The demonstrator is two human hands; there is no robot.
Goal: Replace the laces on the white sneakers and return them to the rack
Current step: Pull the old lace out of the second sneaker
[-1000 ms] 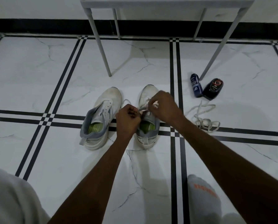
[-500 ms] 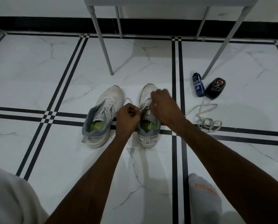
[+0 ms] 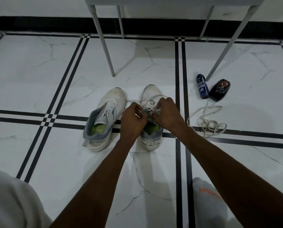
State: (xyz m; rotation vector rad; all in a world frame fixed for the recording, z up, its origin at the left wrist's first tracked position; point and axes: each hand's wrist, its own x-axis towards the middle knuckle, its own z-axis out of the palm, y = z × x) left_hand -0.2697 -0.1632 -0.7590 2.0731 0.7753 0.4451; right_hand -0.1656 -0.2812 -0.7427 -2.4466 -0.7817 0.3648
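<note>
Head view. Two white sneakers stand side by side at frame centre on the marble floor [image 3: 55, 79], toes toward the top of the frame. The right sneaker [image 3: 151, 134] is partly covered by both hands; its lace [image 3: 149, 104] crosses the eyelets, and a loop runs from the toe area out to the left. The left sneaker [image 3: 104, 119] stands just beside it with its eyelets bare, green insole visible, tilted slightly left.

Left hand [image 3: 132, 122]: fingers curled, pinching a lace end over the tongue of the right sneaker. Right hand [image 3: 168, 115]: fingers curled down on the lace at the eyelets on the right side. The exact contact of the fingertips is hidden by the knuckles.

Right of centre, a loose lace [image 3: 206, 124] lies tangled on the floor, apart from the sneakers. Above it, a blue bottle [image 3: 202, 86] and a black bottle [image 3: 219, 90] lie touching each other, beside one leg of the rack [image 3: 103, 40] in the upper frame.

Lower left, a pale fabric-covered knee [image 3: 11, 199]. Lower right, a grey sock [image 3: 208, 199] with orange lettering.
</note>
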